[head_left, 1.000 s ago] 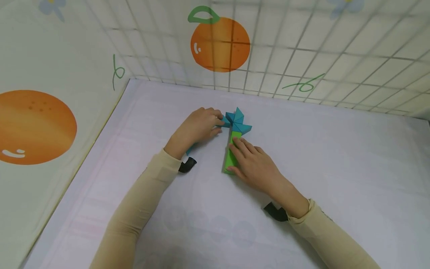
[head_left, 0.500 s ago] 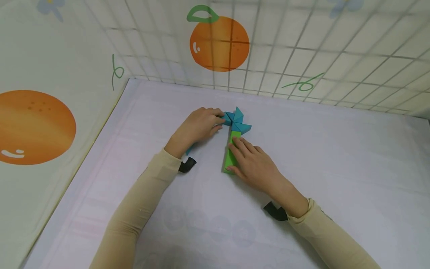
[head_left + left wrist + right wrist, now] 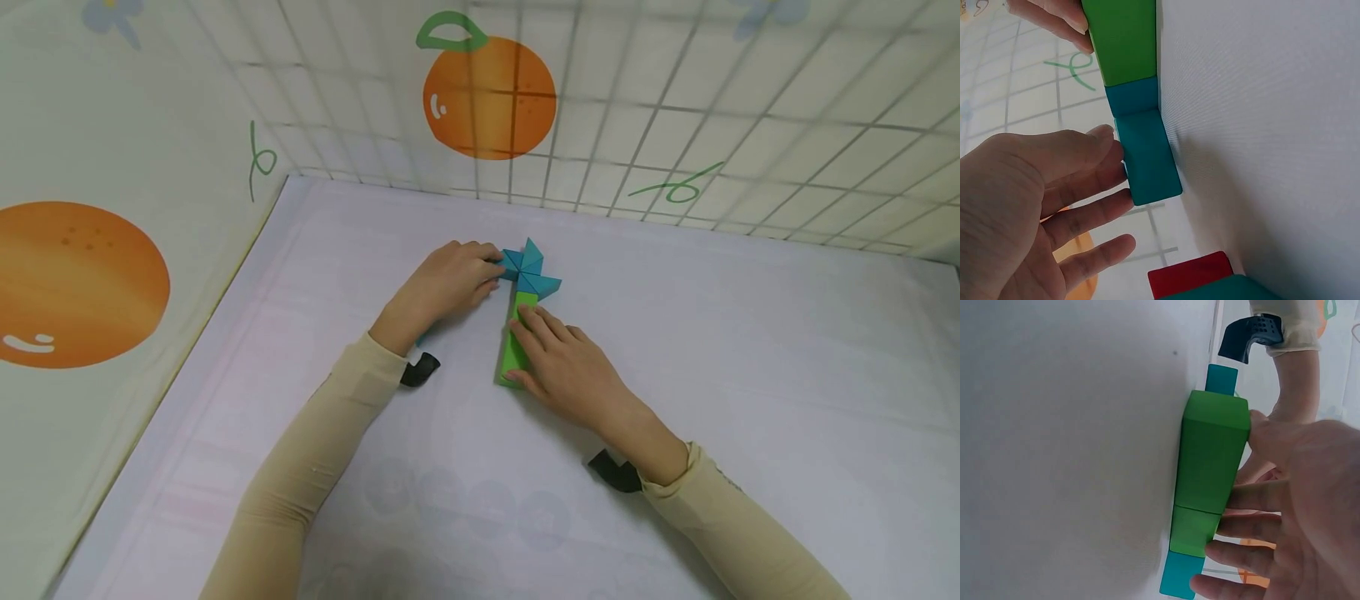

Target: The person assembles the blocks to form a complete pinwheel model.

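Note:
Blue triangular blocks (image 3: pixel 531 273) form a pinwheel shape on the white surface. Below it, two green blocks (image 3: pixel 513 354) lie end to end like a stem. My left hand (image 3: pixel 446 282) touches the pinwheel's left blue block (image 3: pixel 1147 156) with its fingertips; in the left wrist view the fingers are loosely extended against one face. My right hand (image 3: pixel 570 367) rests along the stem's right side, fingers fairly straight and thumb near the lower end. The right wrist view shows the longer green block (image 3: pixel 1210 462) and its fingertips along the edge.
A red block (image 3: pixel 1188 275) and a teal piece (image 3: pixel 1229 290) lie near the left hand in the left wrist view. Black wrist-worn pieces (image 3: pixel 420 369) stick out by both sleeves. A wall with a printed grid (image 3: pixel 622 125) and oranges stands behind the surface.
My left hand has moved slightly right, and the pinwheel's left blue block has shifted in against the others, narrowing the gap. My right hand stays on the green blocks.

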`<move>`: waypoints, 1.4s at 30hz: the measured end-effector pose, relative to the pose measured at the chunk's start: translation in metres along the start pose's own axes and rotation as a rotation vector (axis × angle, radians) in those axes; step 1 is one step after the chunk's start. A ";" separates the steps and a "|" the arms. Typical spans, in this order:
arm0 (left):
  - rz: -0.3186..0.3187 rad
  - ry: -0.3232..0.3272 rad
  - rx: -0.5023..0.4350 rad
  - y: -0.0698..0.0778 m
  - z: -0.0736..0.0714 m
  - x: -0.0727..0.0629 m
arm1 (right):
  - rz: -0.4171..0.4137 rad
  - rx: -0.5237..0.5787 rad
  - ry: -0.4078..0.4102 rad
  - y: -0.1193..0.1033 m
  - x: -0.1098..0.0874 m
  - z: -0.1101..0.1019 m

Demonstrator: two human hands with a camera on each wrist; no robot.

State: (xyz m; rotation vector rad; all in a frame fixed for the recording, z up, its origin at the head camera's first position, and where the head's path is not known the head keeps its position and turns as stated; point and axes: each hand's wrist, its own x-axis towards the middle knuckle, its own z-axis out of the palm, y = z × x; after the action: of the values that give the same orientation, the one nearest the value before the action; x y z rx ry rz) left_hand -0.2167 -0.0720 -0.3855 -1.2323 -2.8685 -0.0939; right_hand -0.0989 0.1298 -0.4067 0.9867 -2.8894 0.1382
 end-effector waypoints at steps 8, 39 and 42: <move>-0.023 -0.023 -0.002 0.002 0.000 0.001 | 0.002 0.001 -0.005 0.000 0.001 0.000; -0.120 0.054 -0.192 -0.013 -0.001 -0.013 | 0.013 0.023 -0.014 -0.001 -0.002 0.001; -0.151 0.066 -0.220 -0.026 -0.009 -0.028 | 0.014 0.024 -0.014 0.000 -0.001 -0.001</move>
State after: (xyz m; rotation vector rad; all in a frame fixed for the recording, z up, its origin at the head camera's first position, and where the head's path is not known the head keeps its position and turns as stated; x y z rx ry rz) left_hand -0.2162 -0.1109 -0.3788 -1.0150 -2.9518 -0.4544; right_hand -0.0977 0.1306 -0.4057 0.9755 -2.9148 0.1678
